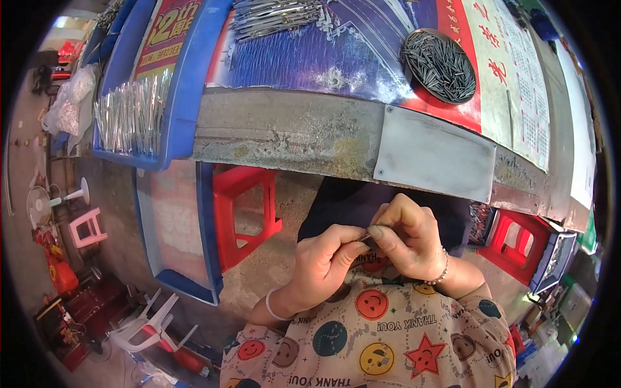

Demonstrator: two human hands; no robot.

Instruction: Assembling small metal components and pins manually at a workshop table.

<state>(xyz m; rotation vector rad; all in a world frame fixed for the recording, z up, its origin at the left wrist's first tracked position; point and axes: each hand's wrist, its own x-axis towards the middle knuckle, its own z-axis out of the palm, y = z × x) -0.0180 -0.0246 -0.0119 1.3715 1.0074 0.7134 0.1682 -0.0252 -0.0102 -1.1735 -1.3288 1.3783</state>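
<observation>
My left hand (328, 260) and my right hand (406, 237) meet in front of my chest, below the table's front edge. Thumb and forefinger of each are pinched together, fingertips almost touching. Between them shows a sliver of a small thin dark piece (366, 237); the fingers cover most of it, so its kind is unclear. On the table beyond, a round dish (417, 86) holds many short dark metal pins (441, 67). Further left on the tabletop lies a pile of slender silvery metal pieces (275, 18).
A blue tray (186, 97) with upright shiny metal strips (132, 116) overhangs the table's left front. A pale plate (435, 154) is screwed to the table edge (284, 139). Red stools (242, 207) and a blue-rimmed bin (174, 226) stand below. A white chair (145, 326) is at lower left.
</observation>
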